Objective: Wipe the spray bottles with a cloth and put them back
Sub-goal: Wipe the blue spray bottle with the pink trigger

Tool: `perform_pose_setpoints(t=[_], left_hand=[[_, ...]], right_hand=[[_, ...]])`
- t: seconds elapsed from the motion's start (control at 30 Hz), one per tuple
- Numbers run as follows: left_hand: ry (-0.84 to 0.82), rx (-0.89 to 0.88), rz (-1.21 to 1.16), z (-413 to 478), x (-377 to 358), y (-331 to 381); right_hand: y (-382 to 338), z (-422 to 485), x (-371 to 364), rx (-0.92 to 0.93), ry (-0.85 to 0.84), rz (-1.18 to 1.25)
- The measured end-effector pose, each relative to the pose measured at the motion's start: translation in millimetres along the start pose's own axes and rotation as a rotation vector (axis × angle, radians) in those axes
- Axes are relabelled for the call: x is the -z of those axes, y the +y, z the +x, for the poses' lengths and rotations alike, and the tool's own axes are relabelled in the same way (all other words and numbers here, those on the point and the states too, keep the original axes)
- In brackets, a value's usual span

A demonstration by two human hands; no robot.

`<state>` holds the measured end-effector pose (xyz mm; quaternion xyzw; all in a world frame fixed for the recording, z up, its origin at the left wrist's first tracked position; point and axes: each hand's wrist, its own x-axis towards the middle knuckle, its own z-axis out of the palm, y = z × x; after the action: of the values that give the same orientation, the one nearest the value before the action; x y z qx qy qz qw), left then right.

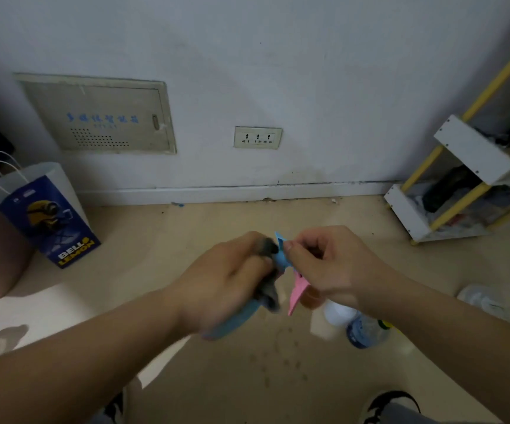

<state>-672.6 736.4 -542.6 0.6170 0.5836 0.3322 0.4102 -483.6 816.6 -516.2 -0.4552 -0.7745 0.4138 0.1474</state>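
The left grip (229, 280) is clenched round a grey cloth (267, 289), pressing it to a blue spray head (281, 255) held above the floor (186, 234). The right grip (330, 264) pinches that head by thumb and fingers. A blurred blue length under the left wrist may be its bottle. Just below, a pink trigger (296, 293), a white bottle (339, 312) and a clear bottle (367, 332) stand together. The rack (474, 154) holds dark crumpled things; the paper bag (42, 209) hides its contents.

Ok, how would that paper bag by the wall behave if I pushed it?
The paper bag stands taller than its base, so a push would probably tip it. It looks like thin paper: likely light, easily crumpled.
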Motion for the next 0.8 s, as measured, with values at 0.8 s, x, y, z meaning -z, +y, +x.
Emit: perform_pose_setpoints(t=[0.8], left_hand=[[0.004, 0.308, -0.194, 9.3, 5.1, 6.6]], right_hand=[[-4.2, 1.9, 7.0, 0.134, 0.065, -0.009]])
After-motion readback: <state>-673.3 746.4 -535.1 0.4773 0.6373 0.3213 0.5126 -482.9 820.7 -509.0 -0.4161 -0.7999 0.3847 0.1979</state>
